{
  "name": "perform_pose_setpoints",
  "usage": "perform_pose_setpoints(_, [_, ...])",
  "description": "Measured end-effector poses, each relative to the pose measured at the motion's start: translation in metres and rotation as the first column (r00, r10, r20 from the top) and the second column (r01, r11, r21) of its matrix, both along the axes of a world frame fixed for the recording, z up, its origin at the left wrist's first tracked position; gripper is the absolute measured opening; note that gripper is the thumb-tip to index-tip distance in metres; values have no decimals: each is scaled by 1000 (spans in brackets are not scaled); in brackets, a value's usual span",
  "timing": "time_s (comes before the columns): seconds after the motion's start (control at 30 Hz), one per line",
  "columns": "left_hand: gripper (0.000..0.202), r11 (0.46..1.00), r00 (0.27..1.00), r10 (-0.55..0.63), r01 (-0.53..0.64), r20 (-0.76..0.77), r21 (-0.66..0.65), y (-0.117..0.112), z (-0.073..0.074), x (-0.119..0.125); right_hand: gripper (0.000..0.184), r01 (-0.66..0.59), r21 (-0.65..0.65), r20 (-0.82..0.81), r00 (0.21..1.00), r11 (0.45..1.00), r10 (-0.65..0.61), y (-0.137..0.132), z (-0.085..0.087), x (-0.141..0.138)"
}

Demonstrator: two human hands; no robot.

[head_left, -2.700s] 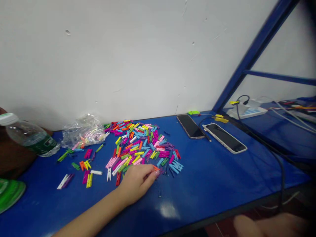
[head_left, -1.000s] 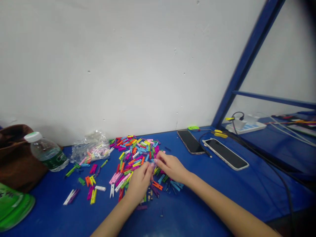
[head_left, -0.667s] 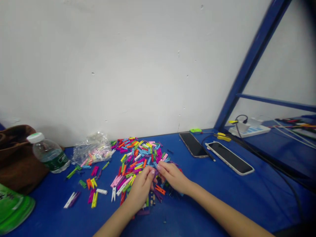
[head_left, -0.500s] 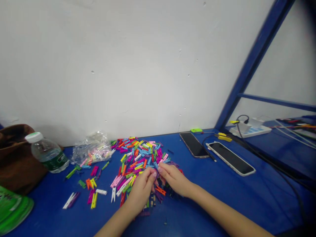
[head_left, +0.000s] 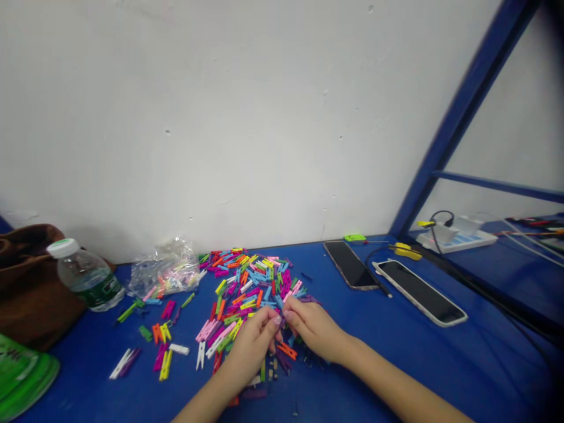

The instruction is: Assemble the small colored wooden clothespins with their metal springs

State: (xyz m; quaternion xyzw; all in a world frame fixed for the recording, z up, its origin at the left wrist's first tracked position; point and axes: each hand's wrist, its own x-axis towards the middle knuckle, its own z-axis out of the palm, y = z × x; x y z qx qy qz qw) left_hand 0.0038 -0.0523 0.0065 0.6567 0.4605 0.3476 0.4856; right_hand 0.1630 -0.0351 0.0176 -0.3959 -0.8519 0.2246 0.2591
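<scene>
A pile of small coloured clothespins [head_left: 251,282] lies on the blue table [head_left: 396,352]. My left hand [head_left: 251,343] and my right hand [head_left: 315,329] meet fingertip to fingertip at the pile's near edge. Both hands are pinched closed on something small between them, seemingly a pin, though it is hidden by the fingers. An orange pin [head_left: 287,351] lies just under the right hand. Loose pins [head_left: 163,346] are scattered to the left of the pile.
A clear plastic bag [head_left: 163,273] with more pins and a water bottle [head_left: 86,282] lie at the back left, beside a brown bag [head_left: 26,288] and a green object [head_left: 22,376]. Two phones [head_left: 350,264] [head_left: 420,292], cables and a power strip [head_left: 458,238] sit right.
My right hand came in from off the table and joined the left at the pile. Since a second ago both hands have drawn slightly nearer to me, staying pinched together.
</scene>
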Motion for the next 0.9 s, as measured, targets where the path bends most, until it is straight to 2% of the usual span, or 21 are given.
perform_pose_setpoints(0.13, [25, 1000, 999, -7, 8, 43, -24, -1, 1, 1, 27, 7, 29, 54, 999, 1000, -8, 0, -2, -2])
perform_pose_setpoints(0.37, [27, 1000, 1000, 17, -17, -8, -11, -2, -1, 2, 28, 19, 155, 175, 983, 988, -47, 1, -4, -2])
perform_pose_setpoints(0.53, [26, 1000, 1000, 21, -21, 19, -18, -4, 1, 2, 29, 16, 163, 183, 982, 987, -46, 4, -8, -2])
perform_pose_setpoints(0.63, [28, 1000, 999, 20, -19, -32, 12, -5, 5, 2, 29, 16, 167, 191, 980, 986, -48, 7, -8, -1])
perform_pose_setpoints(0.73, [27, 999, 998, 25, -23, -59, 33, -2, 7, 0, 28, -3, 211, 214, 976, 978, -43, 11, -2, 6])
perform_pose_setpoints(0.8, [26, 997, 994, 39, -31, -105, 74, 2, 9, -5, 30, 53, 246, 199, 975, 968, -104, 15, 5, 14])
perform_pose_setpoints(0.9, [24, 982, 948, 98, -44, -302, 181, 10, 17, -19, 33, 180, 247, 138, 966, 952, -218, 22, 13, 27])
